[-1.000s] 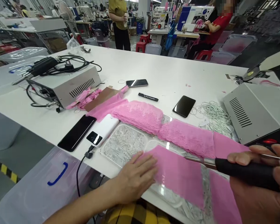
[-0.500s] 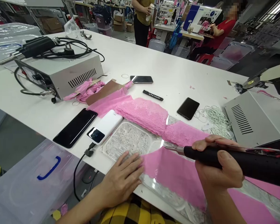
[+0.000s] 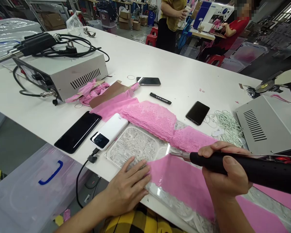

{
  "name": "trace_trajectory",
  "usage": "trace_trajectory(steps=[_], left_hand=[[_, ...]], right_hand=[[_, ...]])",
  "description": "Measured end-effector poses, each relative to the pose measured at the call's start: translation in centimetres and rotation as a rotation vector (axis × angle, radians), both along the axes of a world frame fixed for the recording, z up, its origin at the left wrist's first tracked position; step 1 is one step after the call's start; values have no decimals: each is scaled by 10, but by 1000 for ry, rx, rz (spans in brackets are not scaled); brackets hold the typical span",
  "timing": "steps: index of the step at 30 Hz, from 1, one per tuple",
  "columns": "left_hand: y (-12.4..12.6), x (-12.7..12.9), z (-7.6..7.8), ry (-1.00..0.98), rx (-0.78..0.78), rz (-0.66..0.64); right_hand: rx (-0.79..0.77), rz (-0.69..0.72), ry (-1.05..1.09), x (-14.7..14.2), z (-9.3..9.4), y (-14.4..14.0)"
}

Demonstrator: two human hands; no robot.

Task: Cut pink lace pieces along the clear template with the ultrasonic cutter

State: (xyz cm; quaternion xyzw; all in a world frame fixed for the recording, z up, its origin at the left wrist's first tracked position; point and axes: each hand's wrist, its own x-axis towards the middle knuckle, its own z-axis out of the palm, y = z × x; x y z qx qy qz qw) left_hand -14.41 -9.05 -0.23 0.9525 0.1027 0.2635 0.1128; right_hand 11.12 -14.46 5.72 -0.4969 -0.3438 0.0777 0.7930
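Now L hand (image 3: 128,191) flat on pink lace (image 3: 184,184); R hand (image 3: 226,176) grips cutter (image 3: 244,166).

Big white table (image 3: 174,74) here, with pink lace strips (image 3: 150,116), three phones, a power bank (image 3: 110,131), a black marker (image 3: 160,98), two grey control boxes and white elastic loops (image 3: 224,124) on it.

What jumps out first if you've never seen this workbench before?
The bright pink lace running across the middle of the white table catches the eye at once. At the near edge, the right hand grips a black-handled tool whose metal tip meets the lace, while the left hand lies flat beside it on a clear plate. Grey metal boxes stand at either end.
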Motion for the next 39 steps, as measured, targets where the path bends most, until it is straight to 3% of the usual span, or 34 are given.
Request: trace_trajectory(steps=[9,15,22,39], left_hand=[[-3,-3,-4,-12,5,-25],[-6,-11,-6,-42,4,-20],[-5,-13,-5,-51,-18,-17],[-3,-12,-6,-97,-29,-39]], right_hand=[[14,-23,41,0,5,-2],[-58,168,81,-23,10,-5],[-69,327,93,-51,2,0],[-62,397,31,-55,1,3]])
